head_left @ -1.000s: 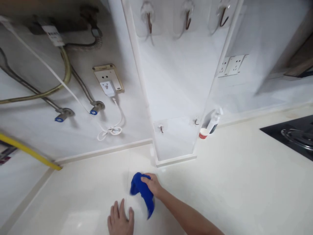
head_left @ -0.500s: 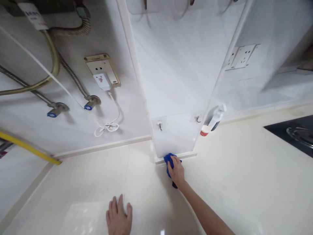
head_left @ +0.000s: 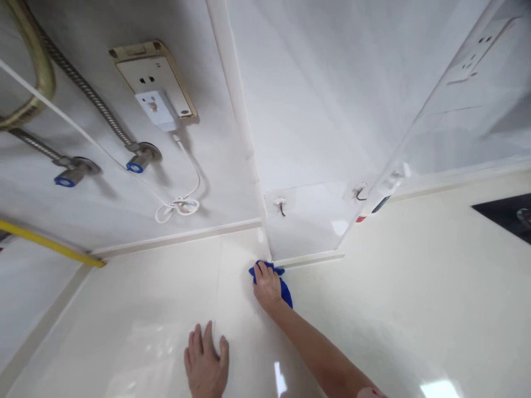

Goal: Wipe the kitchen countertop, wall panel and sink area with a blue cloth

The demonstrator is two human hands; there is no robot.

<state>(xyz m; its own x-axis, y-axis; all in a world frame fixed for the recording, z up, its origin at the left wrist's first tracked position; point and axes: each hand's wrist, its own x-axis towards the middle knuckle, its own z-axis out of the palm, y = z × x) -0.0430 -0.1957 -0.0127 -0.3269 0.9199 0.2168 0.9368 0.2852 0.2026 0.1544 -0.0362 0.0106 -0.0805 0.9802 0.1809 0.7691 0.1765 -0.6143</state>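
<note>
My right hand (head_left: 267, 286) presses a blue cloth (head_left: 286, 293) against the pale countertop (head_left: 398, 309), at the left corner of the ledge under the white wall column (head_left: 307, 226). Its fingers are bent over the cloth, and part of the cloth sticks out beside the wrist. Lower and to the left, my left hand (head_left: 207, 362) lies flat on the counter with fingers spread, holding nothing.
A plugged-in white adapter (head_left: 156, 109) and its bundled cord (head_left: 178, 207) hang on the left wall near two blue-capped valves (head_left: 141, 160). A yellow pipe (head_left: 50, 243) meets the counter at left. Right of the column stand a white bottle (head_left: 388, 190) and a black cooktop (head_left: 508, 215).
My right hand has slid the blue cloth left along the ledge to its corner. My left hand stays flat on the counter. The view has moved closer to the wall.
</note>
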